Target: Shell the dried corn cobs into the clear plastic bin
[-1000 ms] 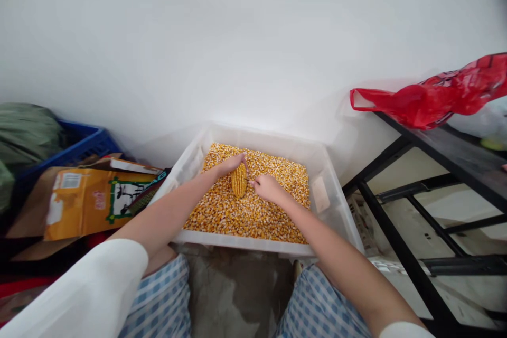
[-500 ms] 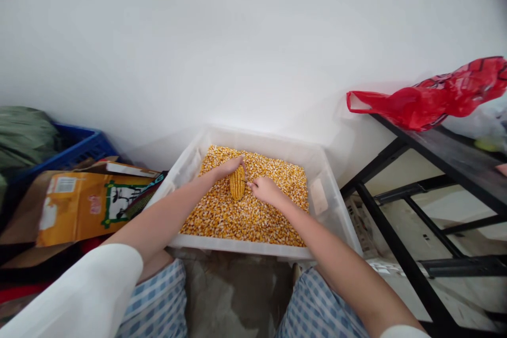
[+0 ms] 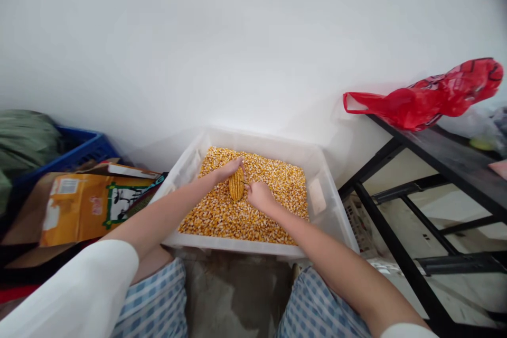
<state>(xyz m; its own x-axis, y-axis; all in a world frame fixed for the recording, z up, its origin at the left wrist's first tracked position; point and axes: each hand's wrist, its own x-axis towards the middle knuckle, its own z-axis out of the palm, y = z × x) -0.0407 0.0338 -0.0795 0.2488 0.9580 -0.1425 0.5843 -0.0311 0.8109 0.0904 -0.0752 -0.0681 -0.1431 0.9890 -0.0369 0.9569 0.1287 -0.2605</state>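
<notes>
A yellow ear of corn (image 3: 236, 188) is gripped near its far end by my left hand (image 3: 231, 167), whose fingers curl over it. My right hand (image 3: 259, 194) is closed just to the right of the ear. From its fingers a thin dark pointed tool (image 3: 244, 184) reaches to the cob's side; its handle is hidden in the fist. Beneath both hands lies a thick layer of loose corn kernels (image 3: 245, 227) in a whitish translucent plastic bin (image 3: 233, 245).
At left are a torn orange cardboard box (image 3: 79, 211) and a blue crate (image 3: 85, 149) with a green cloth (image 3: 27, 137). On the right, a red plastic bag (image 3: 420, 103) lies on a black metal-framed table (image 3: 447, 153). A white wall (image 3: 245, 42) stands behind the bin.
My right hand has shifted slightly left and down beside the cob. My left hand keeps its hold on the ear. The view has turned a little.
</notes>
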